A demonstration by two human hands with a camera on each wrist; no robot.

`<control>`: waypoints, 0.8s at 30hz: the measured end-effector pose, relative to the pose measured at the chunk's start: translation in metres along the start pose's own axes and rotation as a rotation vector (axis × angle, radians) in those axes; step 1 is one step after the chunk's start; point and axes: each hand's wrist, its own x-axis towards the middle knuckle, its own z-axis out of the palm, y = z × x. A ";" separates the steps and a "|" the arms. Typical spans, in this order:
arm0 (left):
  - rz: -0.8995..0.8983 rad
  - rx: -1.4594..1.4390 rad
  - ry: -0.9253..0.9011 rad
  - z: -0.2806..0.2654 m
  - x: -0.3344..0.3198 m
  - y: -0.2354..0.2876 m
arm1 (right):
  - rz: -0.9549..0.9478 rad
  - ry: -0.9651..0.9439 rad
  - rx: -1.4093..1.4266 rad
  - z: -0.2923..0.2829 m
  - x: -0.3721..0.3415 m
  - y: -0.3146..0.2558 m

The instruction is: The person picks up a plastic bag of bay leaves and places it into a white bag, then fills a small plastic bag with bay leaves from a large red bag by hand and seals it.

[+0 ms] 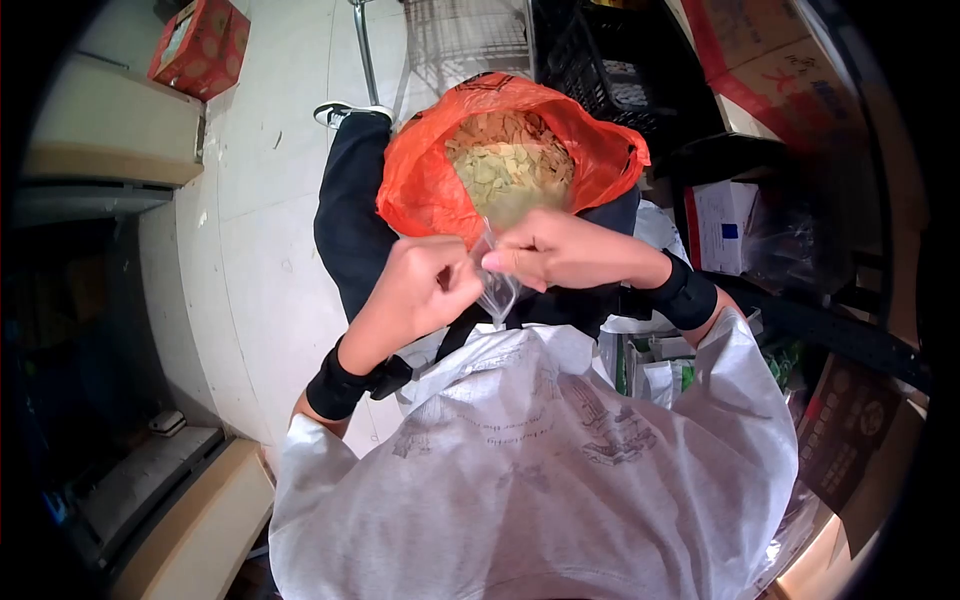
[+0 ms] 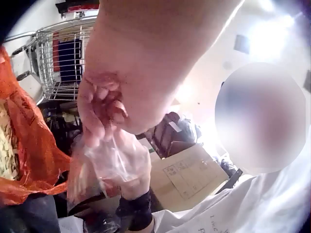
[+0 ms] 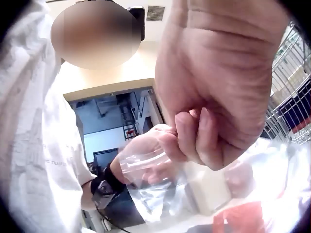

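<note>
Both hands work at a clear plastic bag (image 1: 497,292) above the person's lap. My left hand (image 1: 430,280) pinches the bag's edge with curled fingers. Right beside it, my right hand (image 1: 570,250) grips the same edge, thumb toward the left hand. In the left wrist view the film of the clear bag (image 2: 116,158) hangs under the left fingers, the other hand behind it. A seal strip crosses the clear bag (image 3: 153,187) in the right wrist view. Just beyond the hands an orange plastic bag (image 1: 425,180) gapes, with pale and tan thin flakes (image 1: 510,150) inside.
The orange bag sits between the person's legs. Behind it stand a wire cart (image 1: 470,35) and a black crate (image 1: 600,80). Cardboard boxes (image 1: 780,70) line the right side. A red patterned box (image 1: 205,45) lies on the pale floor (image 1: 265,200) at far left.
</note>
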 end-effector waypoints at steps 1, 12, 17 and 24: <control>0.017 0.092 0.108 0.003 0.004 0.005 | 0.054 0.083 -0.050 -0.001 0.003 -0.002; 0.036 0.157 0.294 0.039 0.009 0.014 | -0.129 0.758 -0.321 0.031 0.011 0.023; 0.040 -0.075 0.527 0.016 0.015 -0.038 | -0.257 0.753 0.007 0.025 -0.008 0.018; -0.147 -1.175 0.181 0.016 0.000 -0.093 | -0.375 0.662 0.274 0.024 -0.019 0.025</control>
